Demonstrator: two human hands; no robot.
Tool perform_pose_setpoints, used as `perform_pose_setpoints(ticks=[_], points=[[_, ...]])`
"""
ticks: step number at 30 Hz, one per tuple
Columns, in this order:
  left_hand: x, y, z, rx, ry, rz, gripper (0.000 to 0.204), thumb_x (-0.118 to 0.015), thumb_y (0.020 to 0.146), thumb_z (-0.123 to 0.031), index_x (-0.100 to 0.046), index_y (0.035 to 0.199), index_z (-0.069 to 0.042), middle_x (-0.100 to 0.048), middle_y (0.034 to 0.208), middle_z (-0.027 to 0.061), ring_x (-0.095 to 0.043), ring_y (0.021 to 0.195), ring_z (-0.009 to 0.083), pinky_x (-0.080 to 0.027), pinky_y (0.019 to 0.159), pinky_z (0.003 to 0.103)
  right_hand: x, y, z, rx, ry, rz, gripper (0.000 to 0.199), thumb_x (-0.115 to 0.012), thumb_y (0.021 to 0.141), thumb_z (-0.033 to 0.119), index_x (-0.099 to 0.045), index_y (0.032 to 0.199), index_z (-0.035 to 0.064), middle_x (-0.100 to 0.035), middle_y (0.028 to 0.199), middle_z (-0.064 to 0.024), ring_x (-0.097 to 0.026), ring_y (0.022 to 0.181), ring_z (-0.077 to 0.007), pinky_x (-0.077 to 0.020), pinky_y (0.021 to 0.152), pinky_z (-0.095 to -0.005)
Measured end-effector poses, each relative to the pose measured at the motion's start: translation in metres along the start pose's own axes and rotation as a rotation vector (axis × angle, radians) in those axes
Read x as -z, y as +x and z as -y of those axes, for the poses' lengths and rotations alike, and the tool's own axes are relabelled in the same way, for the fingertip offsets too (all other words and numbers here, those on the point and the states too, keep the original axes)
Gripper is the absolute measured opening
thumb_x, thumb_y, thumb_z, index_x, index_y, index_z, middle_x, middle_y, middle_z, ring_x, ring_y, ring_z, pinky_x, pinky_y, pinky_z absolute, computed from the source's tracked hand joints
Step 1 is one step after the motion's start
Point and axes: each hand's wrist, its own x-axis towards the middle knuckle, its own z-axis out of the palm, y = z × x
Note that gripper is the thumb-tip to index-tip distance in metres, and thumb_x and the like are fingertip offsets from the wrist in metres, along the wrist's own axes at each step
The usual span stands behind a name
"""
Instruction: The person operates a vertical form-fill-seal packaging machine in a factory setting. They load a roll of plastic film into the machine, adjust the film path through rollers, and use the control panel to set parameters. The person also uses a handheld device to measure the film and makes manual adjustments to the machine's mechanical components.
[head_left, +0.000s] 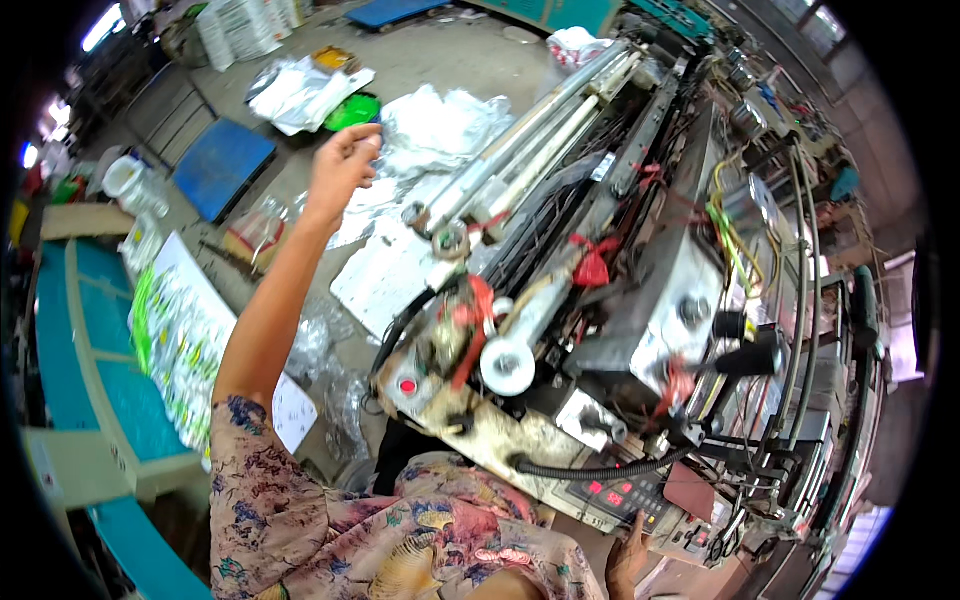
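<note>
Control panel: the dark control panel with lit red digits is set at the near end of the machine's cream ledge, at lower right.
Right hand: the right hand is held at the panel's near edge, one finger extended onto or just over it; whether a key is pressed, and how the other fingers are set, cannot be told.
Left hand: the left hand is stretched out over the floor side, fingers loosely bent, thumb apart, nothing seen gripped; the green item is nearest in view, and contact cannot be judged.
Keying: keys are probably best pressed singly with one fingertip, the digits being checked after each press.
Reach: the outstretched arm is best kept off the rollers, and the loose sleeve clear of the ledge.
Panel count: one.
Red button count: one on the ledge corner.
White disc count: one.
Ribbed hose count: one, black.
Blue seat count: one.
Rollers count: several, overlapping, not surely countable.
</note>
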Motion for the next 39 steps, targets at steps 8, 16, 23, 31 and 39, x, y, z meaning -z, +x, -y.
perform_pose_setpoints(ticks=[8, 16, 23, 31, 39], points=[[-0.135, 0.137, 0.125, -0.404, 0.593, 0.489, 0.04, -0.065, 0.083, -0.009, -0.057, 0.122, -0.004, -0.06, 0.108, 0.0179, -0.064, 0.095, 0.0269, -0.052, 0.08, 0.035, -0.015, 0.004, 0.022, -0.186, -0.1, -0.038, 0.083, -0.052, 0.072, -0.009, -0.032, 0.149, 0.0119, -0.053, 0.097, -0.0272, -0.056, 0.087, -0.0447, -0.0454, 0.077, -0.0482], [-0.23, 0.168, 0.199, -0.251, 0.66, 0.882, 0.032, -0.049, 0.094, -0.019, -0.055, 0.121, -0.002, -0.059, 0.108, 0.0183, -0.058, 0.1, 0.0327, -0.047, 0.084, 0.04, -0.045, -0.05, -0.023, -0.093, -0.189, -0.032, 0.088, -0.062, 0.072, 0.002, -0.024, 0.152, 0.0094, -0.057, 0.096, -0.0248, -0.058, 0.08, -0.0428, -0.0475, 0.072, -0.0477], [-0.313, 0.172, 0.224, -0.111, 0.359, 0.957, 0.024, -0.049, 0.096, -0.019, -0.057, 0.112, -0.003, -0.06, 0.098, 0.0131, -0.058, 0.09, 0.0264, -0.047, 0.076, 0.038, -0.035, -0.076, -0.014, -0.207, -0.196, 0.062, 0.091, -0.063, 0.072, 0.003, -0.021, 0.152, 0.0102, -0.057, 0.098, -0.0244, -0.059, 0.082, -0.0416, -0.0482, 0.072, -0.0463], [-0.308, 0.193, 0.228, 0.475, -0.48, 0.988, 0.019, -0.048, 0.097, -0.018, -0.06, 0.101, -0.004, -0.061, 0.086, 0.0071, -0.058, 0.078, 0.0192, -0.047, 0.067, 0.035, -0.047, -0.082, -0.019, -0.253, -0.134, 0.049, 0.095, -0.065, 0.072, 0.004, -0.018, 0.153, 0.0112, -0.058, 0.101, -0.0239, -0.06, 0.084, -0.0402, -0.049, 0.072, -0.0447], [-0.22, 0.192, 0.156, 0.309, 0.052, 0.911, 0.02, -0.048, 0.093, -0.014, -0.065, 0.085, -0.005, -0.061, 0.07, 0.0069, -0.058, 0.064, 0.022, -0.042, 0.058, 0.039, -0.076, -0.06, -0.029, -0.284, -0.025, -0.027, 0.099, -0.067, 0.071, 0.005, -0.015, 0.154, 0.0122, -0.059, 0.105, -0.0235, -0.061, 0.086, -0.0389, -0.0498, 0.072, -0.0431]])
